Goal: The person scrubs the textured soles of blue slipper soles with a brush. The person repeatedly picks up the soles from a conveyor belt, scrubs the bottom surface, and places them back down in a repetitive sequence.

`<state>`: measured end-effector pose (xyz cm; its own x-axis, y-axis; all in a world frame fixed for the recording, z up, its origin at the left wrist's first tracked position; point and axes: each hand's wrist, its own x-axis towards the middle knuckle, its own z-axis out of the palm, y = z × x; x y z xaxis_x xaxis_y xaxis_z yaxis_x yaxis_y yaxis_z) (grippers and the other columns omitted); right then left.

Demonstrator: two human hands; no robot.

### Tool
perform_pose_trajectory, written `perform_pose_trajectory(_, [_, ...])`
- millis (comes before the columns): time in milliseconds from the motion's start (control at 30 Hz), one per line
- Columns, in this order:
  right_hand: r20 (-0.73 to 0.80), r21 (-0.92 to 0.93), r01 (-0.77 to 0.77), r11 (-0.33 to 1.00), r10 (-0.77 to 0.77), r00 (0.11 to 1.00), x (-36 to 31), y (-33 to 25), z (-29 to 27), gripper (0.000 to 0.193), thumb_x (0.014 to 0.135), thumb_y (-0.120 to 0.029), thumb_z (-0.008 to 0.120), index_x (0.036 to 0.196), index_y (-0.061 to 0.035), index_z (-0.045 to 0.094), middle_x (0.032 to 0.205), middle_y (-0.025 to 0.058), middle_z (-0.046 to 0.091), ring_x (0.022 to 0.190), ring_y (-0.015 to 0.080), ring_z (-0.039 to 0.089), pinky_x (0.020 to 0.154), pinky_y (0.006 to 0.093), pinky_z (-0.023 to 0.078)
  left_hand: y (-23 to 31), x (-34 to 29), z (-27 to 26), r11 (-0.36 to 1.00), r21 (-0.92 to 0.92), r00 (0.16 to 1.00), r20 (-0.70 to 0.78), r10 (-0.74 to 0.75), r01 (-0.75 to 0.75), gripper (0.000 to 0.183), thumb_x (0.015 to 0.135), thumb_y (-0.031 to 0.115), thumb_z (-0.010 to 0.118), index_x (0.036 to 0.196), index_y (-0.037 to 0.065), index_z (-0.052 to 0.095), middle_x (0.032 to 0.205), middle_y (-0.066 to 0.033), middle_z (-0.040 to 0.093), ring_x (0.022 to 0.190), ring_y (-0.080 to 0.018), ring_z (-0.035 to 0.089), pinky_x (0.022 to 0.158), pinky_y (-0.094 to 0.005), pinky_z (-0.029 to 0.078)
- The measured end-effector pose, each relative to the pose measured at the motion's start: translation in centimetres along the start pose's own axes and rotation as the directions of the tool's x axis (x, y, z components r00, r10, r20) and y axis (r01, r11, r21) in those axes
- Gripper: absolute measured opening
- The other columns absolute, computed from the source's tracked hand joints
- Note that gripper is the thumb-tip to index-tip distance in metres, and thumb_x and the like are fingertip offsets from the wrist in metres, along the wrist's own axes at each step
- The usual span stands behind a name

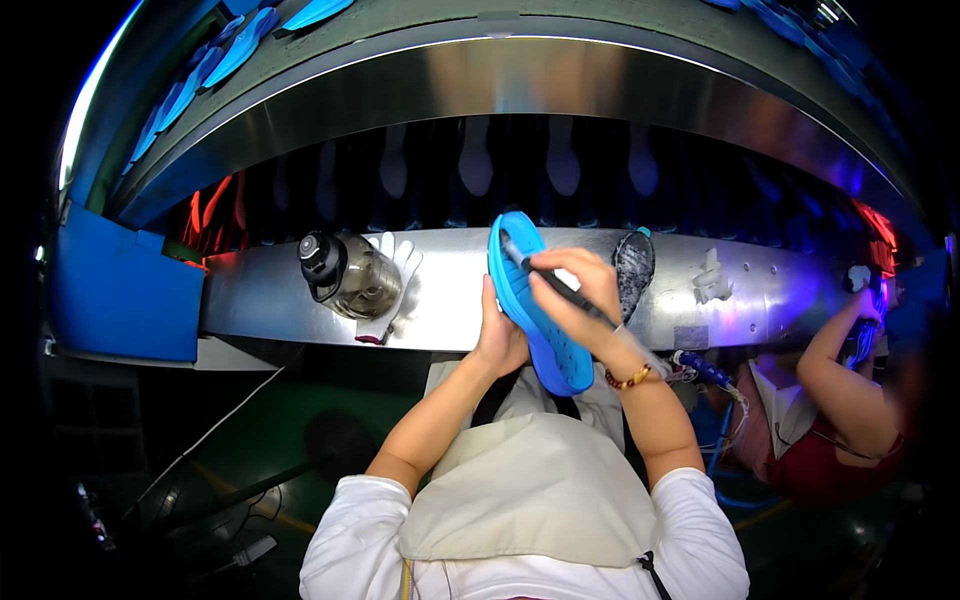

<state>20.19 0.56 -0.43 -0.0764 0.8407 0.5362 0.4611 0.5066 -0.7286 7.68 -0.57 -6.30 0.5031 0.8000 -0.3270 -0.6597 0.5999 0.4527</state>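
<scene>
A bright blue shoe sole (560,352) is tilted above the front edge of the metal shelf, its hollow inner side facing up. My left hand (497,335) grips it by its left side, with the fingers partly hidden beneath. In my right hand (588,290) is a brush (568,293) with a thick black handle, held like a pen. Its greyish tip reaches into the upper end of the sole. A pale tube seems to run from the handle past my right wrist. Just right of my right hand, a dark shoe-shaped piece (633,278) with whitish smears rests on the shelf.
A dark translucent bottle (362,283) stands on the metal shelf (250,300), beside a whitish glove (405,262). Behind runs a conveyor (400,22) with several blue soles (240,48). White scraps (712,280) lie rightward. A co-worker's arm (840,350) shows at far right.
</scene>
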Motion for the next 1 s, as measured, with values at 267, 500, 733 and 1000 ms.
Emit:
perform_pose_trajectory(267, [0.551, 0.256, -0.153, 0.954, -0.015, 0.834, -4.2, -2.1, -3.7, 0.017, 0.064, -0.007, 0.067, 0.081, -0.003, 0.065, 0.081, 0.0095, 0.065, 0.077, 0.0211, 0.062, 0.071, 0.0304, 0.046, 4.2, -1.5, -2.0, 0.996, 0.087, 0.992, 0.125, -0.002, -0.009, 0.088, 0.077, 0.072, 0.005, 0.119, 0.005, 0.043, 0.1, -0.0183, 0.055, 0.092, -0.0276, 0.055, 0.081, -0.0422, 0.046])
perform_pose_trajectory(500, [0.257, 0.431, -0.267, 0.862, 0.167, 0.952, 0.3, -2.3, -4.3, 0.018, 0.07, -0.002, 0.064, 0.088, 0.0002, 0.063, 0.085, 0.0118, 0.064, 0.073, 0.0169, 0.062, 0.068, 0.0262, 0.049, 2.1, -2.4, 2.2, 0.99, -0.069, 0.925, 0.371, -0.086, 0.12, 0.086, 0.077, 0.072, 0.009, 0.127, 0.007, 0.035, 0.115, -0.0155, 0.05, 0.102, -0.0281, 0.052, 0.089, -0.0435, 0.041])
perform_pose_trajectory(733, [0.358, 0.479, -0.241, 0.844, 0.063, 0.931, 0.9, -3.6, -6.2, 0.017, 0.07, -0.004, 0.064, 0.087, 0.0003, 0.063, 0.087, 0.012, 0.064, 0.08, 0.0179, 0.061, 0.072, 0.0285, 0.049, 3.6, -2.6, 3.5, 0.999, -0.043, 0.973, 0.228, 0.033, -0.023, 0.08, 0.08, 0.068, 0.011, 0.124, 0.008, 0.039, 0.112, -0.0136, 0.052, 0.1, -0.027, 0.053, 0.088, -0.0407, 0.043])
perform_pose_trajectory(1000, [0.47, 0.41, -0.081, 0.908, -0.135, 0.873, 0.2, -3.5, -6.6, 0.02, 0.065, -0.002, 0.068, 0.085, -0.0007, 0.064, 0.088, 0.0114, 0.064, 0.085, 0.0224, 0.061, 0.079, 0.0313, 0.046, 3.8, -2.3, 4.5, 0.962, 0.097, 0.959, 0.154, 0.238, -0.255, 0.098, 0.07, 0.078, 0.0, 0.111, 0.001, 0.046, 0.086, -0.0193, 0.059, 0.076, -0.0272, 0.06, 0.068, -0.0373, 0.051])
